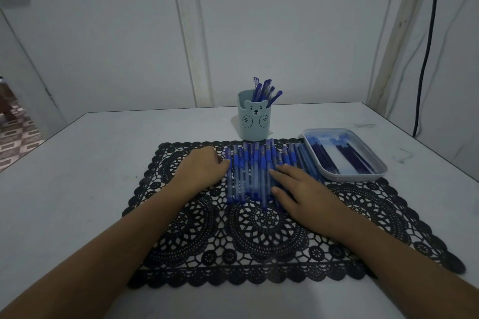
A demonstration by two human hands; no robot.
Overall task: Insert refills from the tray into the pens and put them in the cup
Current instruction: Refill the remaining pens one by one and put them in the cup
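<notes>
A row of several blue-capped pens (250, 173) lies side by side on a black lace placemat (259, 230). My left hand (201, 167) rests at the row's left edge, its fingers curled and touching the outermost pen. My right hand (298, 186) lies flat on the right part of the row, fingers straight. Behind the pens stands a pale blue cup (253, 120) with a bear face, several pens sticking out of it. A shallow tray (344, 154) at the right holds dark blue refills.
The white table (90, 163) reaches a wall at the back. A black cable (427, 46) hangs down the wall at the right. At the far left, a patterned floor shows past the table edge.
</notes>
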